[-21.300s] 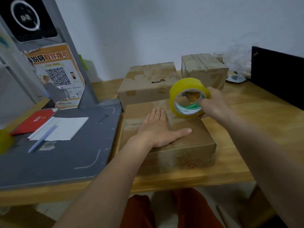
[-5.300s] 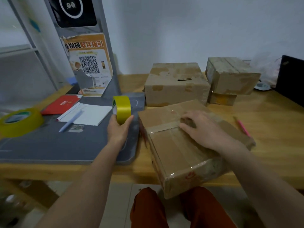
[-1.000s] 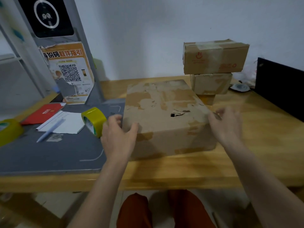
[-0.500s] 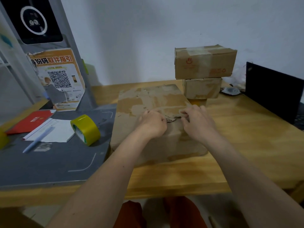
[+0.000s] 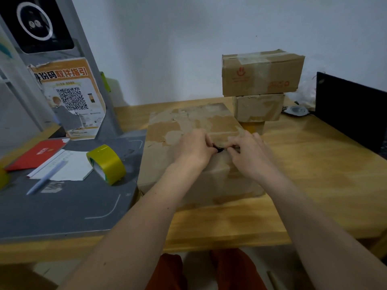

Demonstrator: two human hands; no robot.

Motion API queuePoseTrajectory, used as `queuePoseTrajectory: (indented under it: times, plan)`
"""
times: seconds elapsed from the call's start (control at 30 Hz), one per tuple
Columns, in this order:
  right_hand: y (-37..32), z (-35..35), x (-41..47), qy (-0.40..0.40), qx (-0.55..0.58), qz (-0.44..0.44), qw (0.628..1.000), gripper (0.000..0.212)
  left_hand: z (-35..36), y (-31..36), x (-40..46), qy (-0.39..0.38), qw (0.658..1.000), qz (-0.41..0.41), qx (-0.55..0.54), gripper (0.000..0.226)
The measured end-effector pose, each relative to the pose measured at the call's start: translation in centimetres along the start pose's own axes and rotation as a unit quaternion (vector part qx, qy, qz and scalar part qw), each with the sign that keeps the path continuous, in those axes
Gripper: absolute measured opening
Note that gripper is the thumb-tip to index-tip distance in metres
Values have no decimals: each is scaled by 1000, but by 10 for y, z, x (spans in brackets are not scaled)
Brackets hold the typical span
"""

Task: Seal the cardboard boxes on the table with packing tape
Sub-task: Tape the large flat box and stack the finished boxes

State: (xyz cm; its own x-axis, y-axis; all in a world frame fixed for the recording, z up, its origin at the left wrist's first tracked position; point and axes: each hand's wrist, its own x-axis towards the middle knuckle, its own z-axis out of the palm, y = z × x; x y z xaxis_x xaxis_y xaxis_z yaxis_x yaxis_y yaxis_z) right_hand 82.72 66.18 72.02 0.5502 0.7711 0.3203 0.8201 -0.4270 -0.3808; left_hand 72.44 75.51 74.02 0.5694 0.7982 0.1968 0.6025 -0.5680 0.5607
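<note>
A large worn cardboard box with torn patches lies in front of me on the wooden table. My left hand and my right hand meet on its top, fingertips pinching the cardboard at a small dark hole. A roll of yellow packing tape stands on its edge to the left of the box, untouched. At the back right is a stack of boxes: a taped box on top, a smaller box under it and a little one at the bottom.
A grey mat covers the table's left part, with a red booklet, white paper and a pen. A stand with a QR poster rises behind. A black screen stands far right. A second yellow roll peeks in left.
A second ago my hands held the large box by its two sides. They have come together on its top at the dark hole. The tape roll has stayed on the mat.
</note>
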Motion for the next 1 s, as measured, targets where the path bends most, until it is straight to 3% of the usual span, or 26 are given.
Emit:
queuePoseTrajectory:
  times: [0.17,0.33,0.5,0.77,0.9,1.0]
  plan:
    - [2,1,0,10,3,-2,1000,25,-1,6,-7,30,990,82,107,17]
    - [-2,4,12,11,6,-10,1000,22,-8,7,-10,39,993,88,70,18]
    - [-8,9,18,18,26,-7,999,19,-8,6,-11,34,985,120,119,20]
    - [-3,3,8,39,45,-74,996,15,-13,-13,-14,-26,974,172,147,32]
    - [2,3,-7,28,45,-130,990,22,-16,-26,-23,-46,990,116,64,44]
    - [2,0,-11,40,107,-104,988,20,-17,-36,-30,10,995,99,7,41]
